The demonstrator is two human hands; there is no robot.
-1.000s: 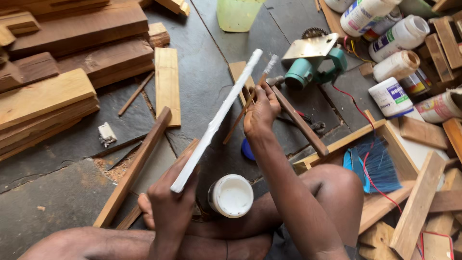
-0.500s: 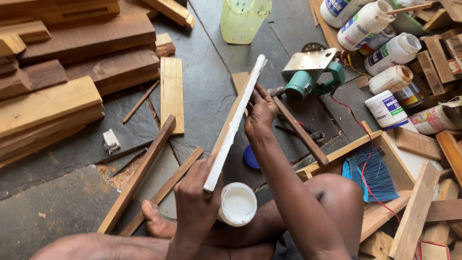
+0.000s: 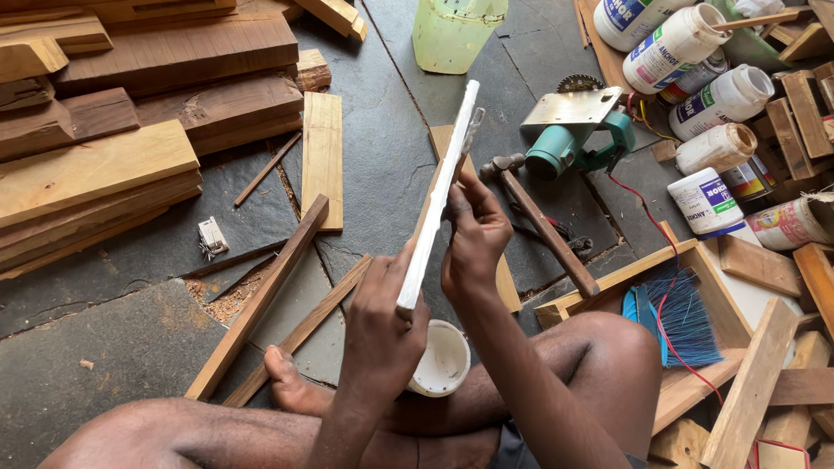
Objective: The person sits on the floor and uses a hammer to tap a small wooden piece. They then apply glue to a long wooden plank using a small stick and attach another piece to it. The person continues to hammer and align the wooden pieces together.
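Fingers (image 3: 387,287) of the left hand (image 3: 382,334) wrap around the lower end of a long white-coated wooden strip (image 3: 439,195), gripping it so it slants up and away over the stone floor (image 3: 382,156). The right hand (image 3: 473,239) pinches a small brush-like tool (image 3: 472,130) against the strip's edge near its upper half, fingers pressed together (what exactly the tool is, I cannot tell). An open white tub (image 3: 441,358) sits just below the left hand, between the person's legs.

The coating looks wet, so I judge the likeliest trouble is the strip sliding through the left grip, or smearing where the fingers touch it. The tub stands close to the left wrist and the foot (image 3: 291,386); a small shift could tip it. A hammer (image 3: 539,221) and a green power saw (image 3: 582,130) lie near on the floor, within reach of the strip's far end if it swings.
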